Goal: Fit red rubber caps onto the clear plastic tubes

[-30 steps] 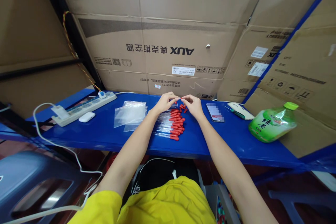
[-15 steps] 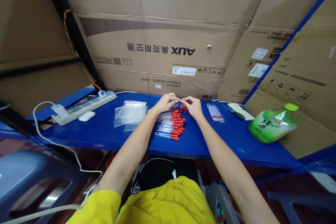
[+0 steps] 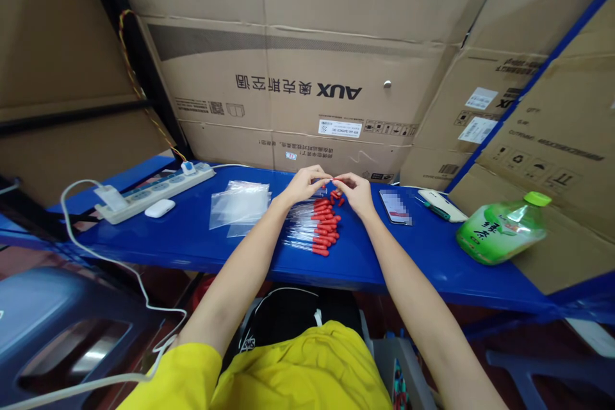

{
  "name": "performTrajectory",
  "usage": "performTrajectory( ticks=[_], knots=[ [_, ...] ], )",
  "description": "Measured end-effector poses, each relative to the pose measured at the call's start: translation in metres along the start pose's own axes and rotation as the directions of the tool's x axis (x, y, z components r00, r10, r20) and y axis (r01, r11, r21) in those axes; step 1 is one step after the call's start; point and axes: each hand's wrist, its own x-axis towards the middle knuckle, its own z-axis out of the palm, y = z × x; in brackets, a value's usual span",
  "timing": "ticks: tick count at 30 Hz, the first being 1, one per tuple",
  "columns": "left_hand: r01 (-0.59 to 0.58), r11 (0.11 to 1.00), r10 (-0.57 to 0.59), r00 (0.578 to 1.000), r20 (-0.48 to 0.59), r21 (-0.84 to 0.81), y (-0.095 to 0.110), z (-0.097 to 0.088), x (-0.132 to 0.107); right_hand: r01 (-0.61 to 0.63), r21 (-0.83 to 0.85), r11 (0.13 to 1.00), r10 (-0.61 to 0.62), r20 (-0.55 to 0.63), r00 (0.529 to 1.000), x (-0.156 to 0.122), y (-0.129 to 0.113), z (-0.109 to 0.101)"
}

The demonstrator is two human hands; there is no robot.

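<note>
My left hand and my right hand meet fingertip to fingertip over the far side of the blue shelf. Both are pinched on a thin clear tube with a red cap held between them. Just below the hands lies a row of several clear tubes with red caps, side by side. A few loose red caps sit beside my right hand.
Clear plastic bags lie left of the tubes. Further left are a white power strip and a white earbud case. A phone, a pen and a green bottle lie to the right. Cardboard boxes wall the back.
Both hands stay pinched together at the same spot above the tubes; the view has shifted slightly.
</note>
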Motion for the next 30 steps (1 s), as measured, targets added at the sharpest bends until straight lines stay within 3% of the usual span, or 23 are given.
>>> performTrajectory(
  ticks=[7,18,26,30],
  knots=[
    [0.09,0.993,-0.086,0.995,0.053,-0.076,0.0,-0.001,0.0,0.012,-0.004,1.0,-0.012,0.031,0.999,0.0,-0.004,-0.003],
    [0.144,0.979,-0.131,0.987,0.092,-0.148,-0.002,0.0,0.0,0.025,-0.041,0.999,-0.023,0.047,0.999,-0.003,-0.004,-0.002],
    [0.265,0.904,-0.232,0.963,0.134,-0.336,-0.01,-0.001,-0.002,0.06,-0.106,0.993,-0.044,0.142,0.989,-0.003,-0.005,-0.007],
    [0.342,0.839,-0.292,0.939,0.179,-0.423,-0.006,-0.001,-0.003,0.107,-0.157,0.982,-0.092,0.101,0.991,-0.005,-0.007,-0.005]
  ],
)
